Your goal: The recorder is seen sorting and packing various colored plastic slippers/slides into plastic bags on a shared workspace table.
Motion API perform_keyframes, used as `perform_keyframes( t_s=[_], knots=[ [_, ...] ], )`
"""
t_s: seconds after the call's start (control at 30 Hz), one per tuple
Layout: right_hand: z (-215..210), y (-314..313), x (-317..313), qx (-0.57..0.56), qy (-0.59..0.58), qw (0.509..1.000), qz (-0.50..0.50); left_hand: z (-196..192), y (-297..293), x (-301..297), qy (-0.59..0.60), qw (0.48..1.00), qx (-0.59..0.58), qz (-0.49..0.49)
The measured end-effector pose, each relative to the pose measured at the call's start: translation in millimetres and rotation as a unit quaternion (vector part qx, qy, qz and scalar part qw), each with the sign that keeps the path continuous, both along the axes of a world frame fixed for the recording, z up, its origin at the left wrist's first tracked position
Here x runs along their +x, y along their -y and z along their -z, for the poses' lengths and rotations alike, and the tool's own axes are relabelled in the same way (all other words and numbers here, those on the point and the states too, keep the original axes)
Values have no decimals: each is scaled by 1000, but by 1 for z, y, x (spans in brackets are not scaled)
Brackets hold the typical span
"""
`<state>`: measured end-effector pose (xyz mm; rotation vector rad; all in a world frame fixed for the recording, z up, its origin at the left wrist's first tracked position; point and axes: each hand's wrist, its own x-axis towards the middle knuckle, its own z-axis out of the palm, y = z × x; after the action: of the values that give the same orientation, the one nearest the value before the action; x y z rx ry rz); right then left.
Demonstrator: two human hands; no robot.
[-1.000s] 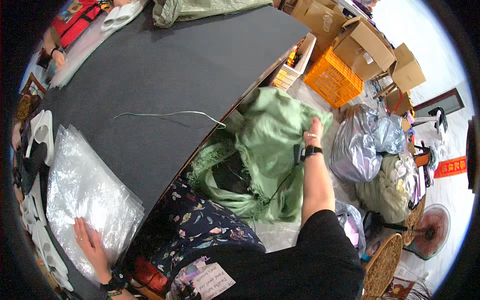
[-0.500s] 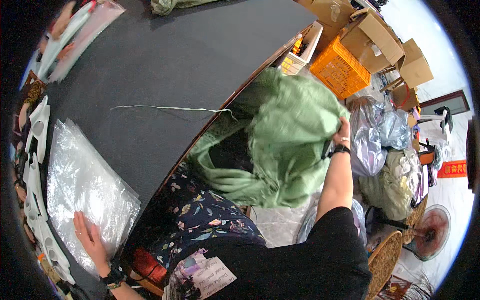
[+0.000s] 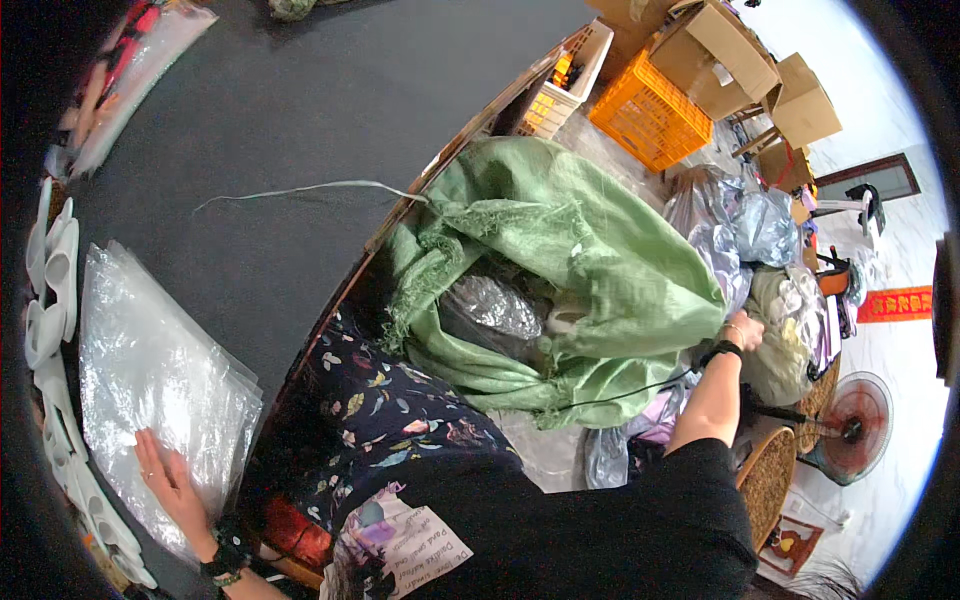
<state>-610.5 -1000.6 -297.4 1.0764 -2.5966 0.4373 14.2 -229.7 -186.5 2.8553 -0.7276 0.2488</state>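
1. Clear plastic bags [image 3: 150, 370] lie in a loose stack on the near left part of the dark surface [image 3: 300, 110], and the left hand [image 3: 170, 485] rests flat on the stack's near edge, fingers spread, gripping nothing.
2. White moulded pieces [image 3: 50, 290] run in a curved row just beside the bags, along the surface's left rim.
3. Just to the right of the surface's edge sits a big green woven sack [image 3: 590, 250] — open at the mouth, its frayed rim folded back, with a silvery plastic bundle [image 3: 490, 305] showing inside.
4. The right hand [image 3: 745, 330] is out at the sack's far right edge, a dark band on the wrist; it seems closed on the green fabric there, though the fingers are partly hidden.
5. A thin pale string [image 3: 300, 190] trails from the sack's top corner across the surface.
6. Beyond the sack stand grey plastic bags [image 3: 740, 220]; farther off — an orange crate [image 3: 650, 110] and cardboard boxes [image 3: 730, 50].
7. A standing fan [image 3: 855, 425] is on the floor at the far right.
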Motion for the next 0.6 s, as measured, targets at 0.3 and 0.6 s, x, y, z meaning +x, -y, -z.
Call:
perform_keyframes(
  t_s=[0.3, 0.6],
  knots=[
    [115, -166, 301, 521, 285, 507, -625, 2, -6, 6, -13, 999, -23, 27],
    [204, -145, 311, 614, 139, 606, -486, -6, 3, -3, -8, 1000, 9, -17]
  ],
)
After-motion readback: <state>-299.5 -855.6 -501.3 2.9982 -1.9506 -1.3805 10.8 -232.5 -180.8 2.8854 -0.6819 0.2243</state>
